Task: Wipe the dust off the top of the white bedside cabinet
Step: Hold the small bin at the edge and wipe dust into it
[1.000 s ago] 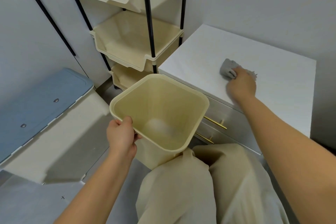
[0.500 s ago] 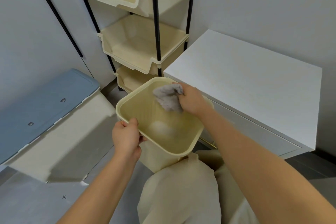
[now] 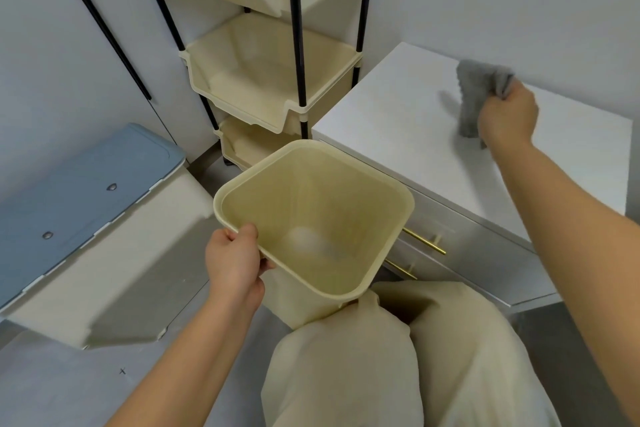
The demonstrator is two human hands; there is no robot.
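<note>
The white bedside cabinet (image 3: 415,135) stands at the right, against the wall. Over its far side the right hand (image 3: 507,118) bunches a grey cloth (image 3: 472,97), grip clamped round it. Whether the cloth touches the surface is unclear. The left hand (image 3: 233,262) grips the rim of a cream bin (image 3: 304,144); something pale inside is blurred.
</note>
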